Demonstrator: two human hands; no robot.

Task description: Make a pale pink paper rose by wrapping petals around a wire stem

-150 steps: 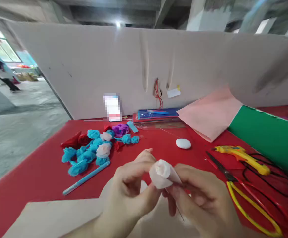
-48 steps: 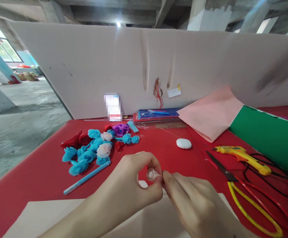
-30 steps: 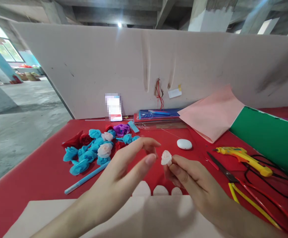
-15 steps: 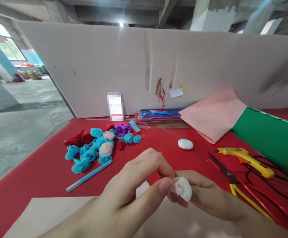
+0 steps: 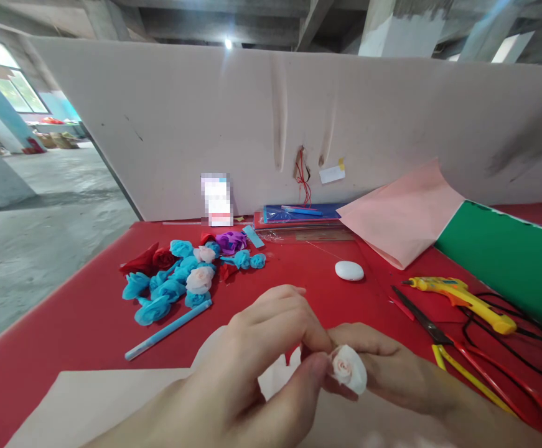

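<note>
Nearest, pale paper (image 5: 126, 392) covers the table's front edge, with the forearms crossing over it. The left hand (image 5: 271, 348) is nearly closed, thumb and forefinger pinching a small pale rose (image 5: 346, 368) at its base. The right hand (image 5: 383, 367) is behind the rose, fingers curled against its underside – how firm a hold they have, or on what, I cannot tell, as the tips are hidden. The rose is in the air between the hands, tilted to face right and up.

It looks part-built: the centre is tightly coiled, and one wide petal stands out on its right. Flat pale pieces (image 5: 274, 378) seen past the left hand look like petals yet to go on, though their count is hidden.

Further off, the scissors (image 5: 439, 337) and glue gun (image 5: 462, 298) lie on the right, both out of hand. On the left, beyond a blue stick (image 5: 168, 330), a heap of blue flowers (image 5: 165, 289), with pink flowers (image 5: 200, 280) among them, seems to be finished work. A white oval (image 5: 349, 270) with a thin thread lies near the middle; a pink sheet (image 5: 401, 218) stands behind, before the board (image 5: 168, 124).
</note>
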